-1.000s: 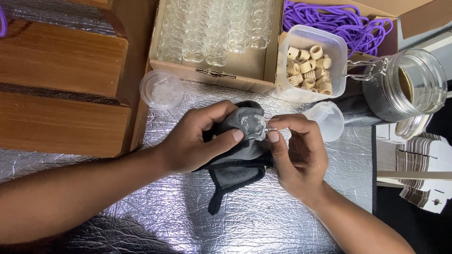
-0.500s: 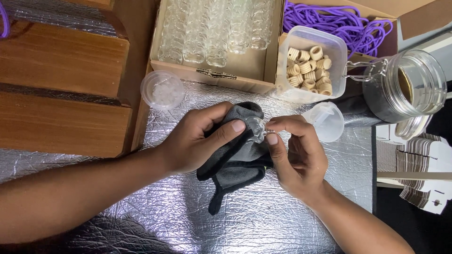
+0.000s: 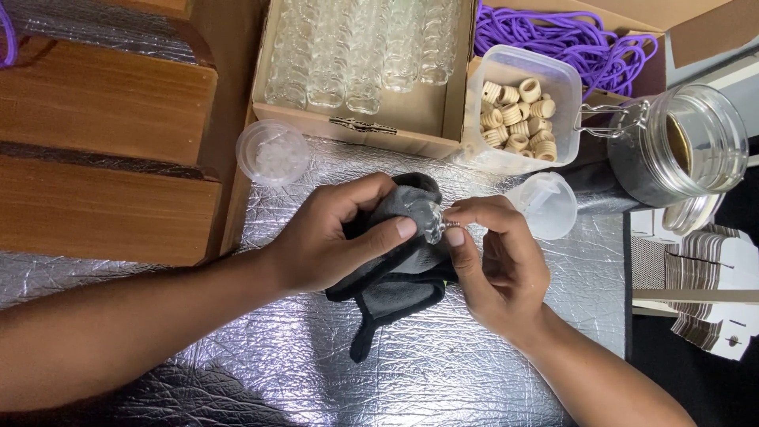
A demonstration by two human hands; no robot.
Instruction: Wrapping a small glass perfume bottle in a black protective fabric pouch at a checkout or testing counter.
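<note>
My left hand (image 3: 332,237) grips a dark grey cloth (image 3: 395,277) wrapped around a small clear glass bottle (image 3: 427,217), thumb pressed on the cloth beside the bottle. My right hand (image 3: 498,265) pinches a tiny metal piece at the bottle's mouth between thumb and forefinger. Both hands meet above the crinkled silver foil surface (image 3: 443,372). Part of the cloth hangs down onto the foil.
A cardboard box of several clear glass bottles (image 3: 356,55) sits at the back. Beside it are a clear tub of wooden corks (image 3: 522,111), purple cord (image 3: 561,35), a glass jar of dark grains (image 3: 672,146), a small funnel (image 3: 549,205), a round clear lid (image 3: 273,152) and wooden steps (image 3: 103,158).
The cloth has shifted over the bottle as my left hand turned it slightly. My right fingers stayed at the bottle's mouth.
</note>
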